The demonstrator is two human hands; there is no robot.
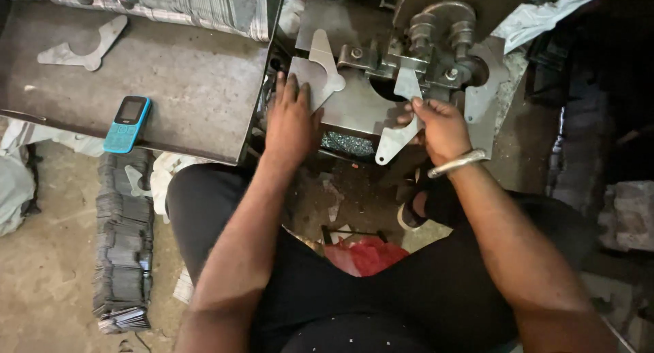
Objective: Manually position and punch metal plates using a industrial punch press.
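My right hand [441, 128] pinches a thin metal plate [402, 125] at the press [436, 39], my left hand [293, 118] lies flat on another plate [317, 73]; both look stiff, light, sharp-edged, so I hold the flat faces.

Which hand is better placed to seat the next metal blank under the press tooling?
Right hand, likely: it grips a metal blank directly below the press tooling. The left hand rests on another blank, farther aside.
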